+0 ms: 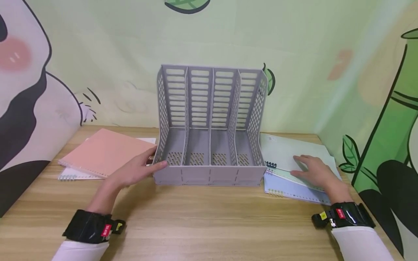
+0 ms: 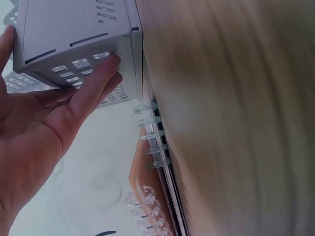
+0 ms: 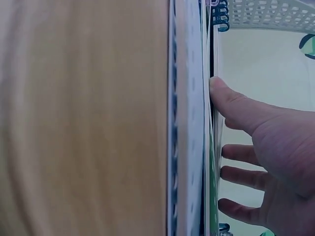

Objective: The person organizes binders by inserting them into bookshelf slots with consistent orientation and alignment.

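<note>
A grey desktop file rack (image 1: 209,174) with upright dividers stands at the centre of the head view. At its front left corner is my left hand (image 1: 135,170), thumb over the rim. In the left wrist view its extended fingers (image 2: 96,88) touch the perforated outer side of the rack. To the right, my right hand (image 1: 316,174) rests spread on a pale green spiral notebook (image 1: 284,148), which lies over a blue spiral notebook (image 1: 297,190). The right wrist view shows the thumb (image 3: 231,96) against the notebooks' edge, its fingertips on the top cover.
Left of the rack lies a pink-orange notebook (image 1: 107,150) on top of a white spiral notebook (image 1: 78,174). The wooden table (image 1: 209,224) meets a green patterned backdrop (image 1: 209,36) directly behind the rack.
</note>
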`<state>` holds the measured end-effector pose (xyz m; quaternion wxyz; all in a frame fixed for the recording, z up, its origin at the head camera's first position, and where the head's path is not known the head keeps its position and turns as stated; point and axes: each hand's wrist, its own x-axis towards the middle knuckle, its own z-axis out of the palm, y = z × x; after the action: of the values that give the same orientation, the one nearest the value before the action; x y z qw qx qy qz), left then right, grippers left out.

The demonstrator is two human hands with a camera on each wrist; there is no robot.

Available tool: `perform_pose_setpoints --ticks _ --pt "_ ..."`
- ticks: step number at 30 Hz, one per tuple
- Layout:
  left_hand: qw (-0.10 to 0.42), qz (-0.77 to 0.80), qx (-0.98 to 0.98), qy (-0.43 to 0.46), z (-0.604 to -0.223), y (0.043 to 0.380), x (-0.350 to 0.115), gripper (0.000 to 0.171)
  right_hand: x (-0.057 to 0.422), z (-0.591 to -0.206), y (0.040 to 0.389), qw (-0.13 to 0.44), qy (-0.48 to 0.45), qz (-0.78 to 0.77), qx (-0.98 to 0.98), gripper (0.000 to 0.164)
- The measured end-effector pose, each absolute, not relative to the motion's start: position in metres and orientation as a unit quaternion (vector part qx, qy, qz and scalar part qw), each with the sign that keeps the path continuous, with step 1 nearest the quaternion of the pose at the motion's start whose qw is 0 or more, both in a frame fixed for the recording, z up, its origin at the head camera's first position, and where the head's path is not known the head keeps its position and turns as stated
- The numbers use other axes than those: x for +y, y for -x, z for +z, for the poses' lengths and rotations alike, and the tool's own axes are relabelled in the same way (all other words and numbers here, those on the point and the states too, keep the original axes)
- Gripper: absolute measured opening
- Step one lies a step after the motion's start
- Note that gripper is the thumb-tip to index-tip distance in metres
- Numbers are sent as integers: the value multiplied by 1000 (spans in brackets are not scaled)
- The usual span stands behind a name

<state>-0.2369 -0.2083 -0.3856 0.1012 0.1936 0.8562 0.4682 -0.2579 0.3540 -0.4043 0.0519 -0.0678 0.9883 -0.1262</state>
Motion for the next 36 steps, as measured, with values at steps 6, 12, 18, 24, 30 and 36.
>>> perform_pose_setpoints --ticks 6,12,18,24,30,36 --pt "112 480 848 -194 -383 235 -209 78 349 -404 259 52 91 -96 990 67" --pt "122 474 848 -203 -379 236 -208 77 343 -402 256 61 118 -38 990 58" --pt "112 449 862 -208 -379 237 -208 77 337 -402 257 56 141 37 988 51" --pt "113 451 859 -214 -377 236 -207 76 334 -399 255 44 160 88 982 49" --pt "112 439 866 -211 -378 237 -208 78 333 -395 258 -26 164 106 980 36" --pt "117 443 864 -210 -378 237 -207 78 334 -393 260 -44 116 75 989 23"
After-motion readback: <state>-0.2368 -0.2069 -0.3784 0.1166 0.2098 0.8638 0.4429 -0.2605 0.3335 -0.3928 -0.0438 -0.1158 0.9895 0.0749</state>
